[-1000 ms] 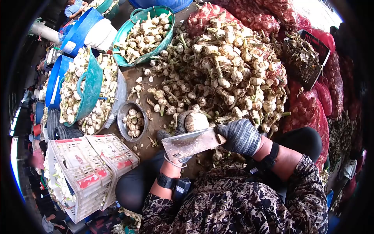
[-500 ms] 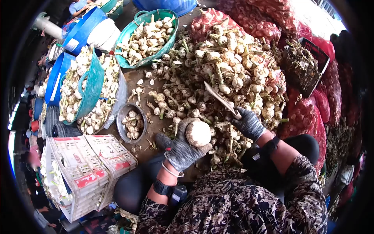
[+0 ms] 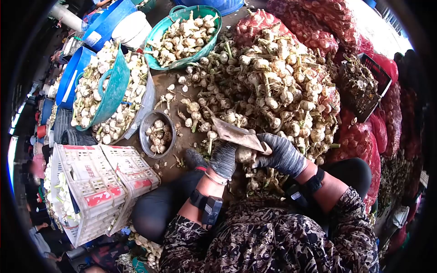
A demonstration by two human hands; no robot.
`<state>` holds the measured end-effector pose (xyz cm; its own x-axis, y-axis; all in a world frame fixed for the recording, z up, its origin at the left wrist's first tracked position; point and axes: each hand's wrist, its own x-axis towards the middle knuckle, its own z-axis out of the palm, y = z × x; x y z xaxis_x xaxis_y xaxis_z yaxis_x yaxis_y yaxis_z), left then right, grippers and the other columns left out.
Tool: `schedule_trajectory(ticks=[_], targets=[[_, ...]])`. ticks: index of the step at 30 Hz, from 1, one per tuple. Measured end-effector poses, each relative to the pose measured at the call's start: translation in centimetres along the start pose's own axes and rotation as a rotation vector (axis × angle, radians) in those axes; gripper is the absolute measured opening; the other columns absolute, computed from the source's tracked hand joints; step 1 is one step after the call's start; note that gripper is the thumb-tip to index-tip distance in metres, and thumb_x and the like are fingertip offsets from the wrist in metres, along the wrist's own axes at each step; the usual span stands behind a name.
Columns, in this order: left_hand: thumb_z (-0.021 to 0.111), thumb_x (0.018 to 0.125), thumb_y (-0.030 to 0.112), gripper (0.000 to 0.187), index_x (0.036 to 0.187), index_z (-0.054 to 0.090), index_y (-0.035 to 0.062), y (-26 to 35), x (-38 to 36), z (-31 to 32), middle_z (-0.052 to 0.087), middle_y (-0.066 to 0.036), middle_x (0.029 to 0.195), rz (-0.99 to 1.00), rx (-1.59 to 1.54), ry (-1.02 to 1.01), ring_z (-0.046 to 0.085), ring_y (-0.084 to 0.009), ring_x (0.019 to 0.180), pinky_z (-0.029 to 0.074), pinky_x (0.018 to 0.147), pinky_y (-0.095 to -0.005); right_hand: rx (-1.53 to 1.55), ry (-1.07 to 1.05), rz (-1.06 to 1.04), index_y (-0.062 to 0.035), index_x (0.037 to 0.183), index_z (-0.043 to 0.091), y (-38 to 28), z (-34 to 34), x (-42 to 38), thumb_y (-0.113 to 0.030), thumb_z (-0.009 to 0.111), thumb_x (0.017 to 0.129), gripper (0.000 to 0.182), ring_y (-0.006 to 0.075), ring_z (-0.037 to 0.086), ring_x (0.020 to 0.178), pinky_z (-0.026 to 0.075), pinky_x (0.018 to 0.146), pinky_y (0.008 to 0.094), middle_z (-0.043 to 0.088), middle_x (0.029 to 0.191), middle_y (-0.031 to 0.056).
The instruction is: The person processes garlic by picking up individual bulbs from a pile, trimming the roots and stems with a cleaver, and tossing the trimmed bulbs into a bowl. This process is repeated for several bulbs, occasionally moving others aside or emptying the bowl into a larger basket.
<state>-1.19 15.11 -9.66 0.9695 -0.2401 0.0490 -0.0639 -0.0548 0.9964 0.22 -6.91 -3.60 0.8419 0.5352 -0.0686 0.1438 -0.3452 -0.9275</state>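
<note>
My left hand (image 3: 223, 160), in a grey knit glove, is closed on a garlic bulb (image 3: 244, 154), with its upper fingers hidden under the blade. In my gloved right hand (image 3: 281, 155) is a knife (image 3: 239, 135) with a broad, dirt-stained blade pointing to the upper left. The blade lies just over the bulb, and the right fingertips come right up to the bulb's side. Just beyond both hands rises a heap of garlic (image 3: 282, 86) with stalks and roots on.
A small metal bowl (image 3: 144, 136) with garlic pieces stands at left, near a white plastic crate (image 3: 93, 191). Behind are a green tub (image 3: 157, 34) of bulbs and another teal tub (image 3: 114, 93). Red mesh sacks (image 3: 359, 141) and a black crate (image 3: 380, 82) flank the heap at right.
My hands have come together. The knife has swung left and down over the bulb, and the bulb's white face, plain before, is turned out of sight. The view has shifted slightly.
</note>
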Motion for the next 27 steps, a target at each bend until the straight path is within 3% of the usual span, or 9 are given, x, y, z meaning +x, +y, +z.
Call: schedule_trajectory(ticks=[1,3,5,11,16,19,25,26,27], targets=[[0.065,0.093,0.022,0.039,0.127,0.058,0.0038,0.4,0.0,0.5,0.065,-0.012,0.117,-0.172,-0.512,0.122,0.063,-0.0254,0.104,0.052,0.093,-0.0371,-0.144,0.020,-0.048,-0.0080,0.122,0.062,-1.1,-0.7,-0.2,-0.049,0.085,0.070,0.070,0.0351,0.066,0.100,0.053,0.084,0.0399,0.067,0.104,0.0156],[0.066,0.091,0.024,0.045,0.132,0.056,0.0094,2.7,0.3,-0.3,0.065,-0.013,0.118,0.152,0.767,0.110,0.063,-0.0260,0.103,0.051,0.092,-0.0404,-0.352,0.003,-0.012,-0.0084,0.116,0.063,-2.9,-1.6,-0.1,-0.048,0.081,0.075,0.060,0.0355,0.066,0.095,0.053,0.080,0.0420,0.068,0.101,0.0147],[0.070,0.088,0.024,0.039,0.123,0.062,0.0066,2.3,0.3,-0.7,0.068,-0.014,0.111,0.301,1.216,0.173,0.065,-0.0275,0.098,0.051,0.087,-0.0425,-0.461,0.057,-0.062,-0.0094,0.112,0.065,-2.6,-1.9,0.0,-0.044,0.075,0.082,0.047,0.0364,0.067,0.088,0.054,0.076,0.0441,0.068,0.094,0.0158],[0.058,0.101,0.027,0.026,0.116,0.062,0.0062,-2.4,-0.4,-3.8,0.069,-0.006,0.094,-0.395,0.125,0.444,0.063,-0.0146,0.077,0.053,0.068,-0.0280,-0.767,-0.308,0.425,-0.0093,0.110,0.066,3.8,-3.9,-0.3,-0.041,0.058,0.094,0.037,0.0400,0.067,0.084,0.054,0.077,0.0492,0.070,0.088,0.0207],[0.064,0.097,0.034,0.029,0.112,0.064,0.0093,1.3,11.3,-12.5,0.070,-0.004,0.089,-0.262,-0.596,0.685,0.058,-0.0113,0.061,0.049,0.051,-0.0237,-0.101,0.147,0.426,-0.0018,0.104,0.063,8.2,-2.2,-0.8,-0.027,0.072,0.089,0.030,0.0247,0.064,0.070,0.051,0.068,0.0381,0.067,0.077,0.0178],[0.060,0.096,0.048,0.047,0.116,0.057,0.0059,5.6,19.1,-17.3,0.065,-0.007,0.111,0.022,-0.911,0.500,0.066,-0.0172,0.091,0.050,0.102,-0.0463,0.034,0.240,0.484,-0.0006,0.105,0.064,3.0,-3.0,0.5,-0.016,0.072,0.089,0.024,0.0120,0.061,0.072,0.051,0.067,0.0327,0.070,0.080,0.0091],[0.070,0.092,0.029,0.057,0.138,0.050,0.0005,-12.2,22.7,-13.4,0.060,-0.018,0.135,-0.430,0.527,0.192,0.057,-0.0313,0.124,0.043,0.105,-0.0363,0.003,0.229,0.521,-0.0059,0.100,0.066,3.6,-3.7,0.5,-0.023,0.073,0.088,0.022,0.0185,0.063,0.066,0.051,0.064,0.0350,0.067,0.074,0.0114],[0.066,0.094,0.028,0.056,0.141,0.048,0.0011,-6.6,22.1,-8.6,0.057,-0.019,0.137,-0.809,0.640,0.075,0.053,-0.0308,0.128,0.042,0.107,-0.0388,-0.057,0.209,0.528,-0.0059,0.101,0.066,3.7,-3.7,0.7,-0.024,0.073,0.088,0.023,0.0212,0.065,0.068,0.051,0.065,0.0361,0.067,0.076,0.0126],[0.063,0.095,0.027,0.056,0.141,0.046,0.0010,-17.4,21.4,-10.4,0.057,-0.017,0.138,-0.634,0.706,-0.172,0.055,-0.0289,0.126,0.042,0.107,-0.0381,-0.119,0.183,0.539,-0.0059,0.101,0.065,3.6,-3.8,0.8,-0.025,0.073,0.088,0.024,0.0240,0.066,0.069,0.052,0.066,0.0371,0.068,0.077,0.0138]])
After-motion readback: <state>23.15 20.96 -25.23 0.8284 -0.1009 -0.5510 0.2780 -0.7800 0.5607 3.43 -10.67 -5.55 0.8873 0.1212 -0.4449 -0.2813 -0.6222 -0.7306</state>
